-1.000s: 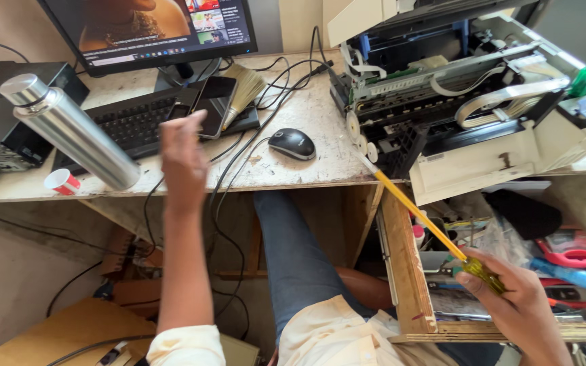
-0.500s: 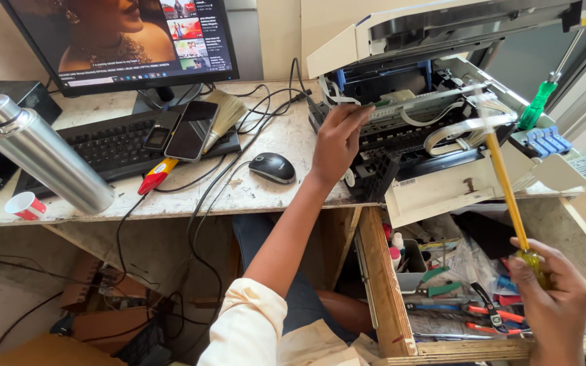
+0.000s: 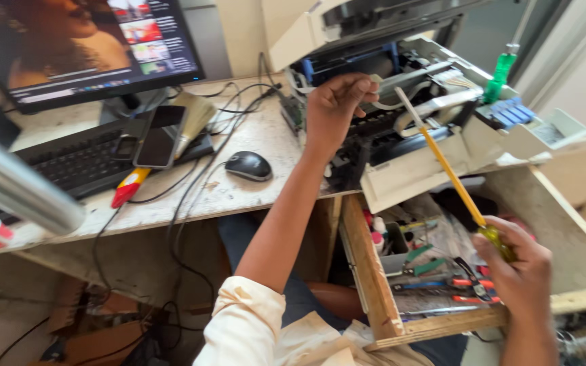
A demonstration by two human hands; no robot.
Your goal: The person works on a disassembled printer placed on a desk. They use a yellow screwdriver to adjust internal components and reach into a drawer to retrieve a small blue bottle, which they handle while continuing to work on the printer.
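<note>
The right hand (image 3: 520, 271) clenched the handle of a long yellow-shafted screwdriver (image 3: 450, 173), its axis slanting up-left into the opened grey-white plastic printer (image 3: 435, 129). The left hand (image 3: 334, 108), nearer, rested inside the mechanism just beside the tip, fingers (image 3: 357, 88) curled; whether they pinched anything could not be told.

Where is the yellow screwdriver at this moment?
In the head view, the yellow screwdriver is on the right, held by the right hand above the open tool drawer, its tip reaching into the opened printer.

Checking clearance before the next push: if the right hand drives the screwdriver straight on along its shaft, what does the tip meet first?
The right hand aims the yellow screwdriver up-left into the opened printer. Its tip looks nearest the white ribbon cable, close by the left hand; depth is unclear.
</note>
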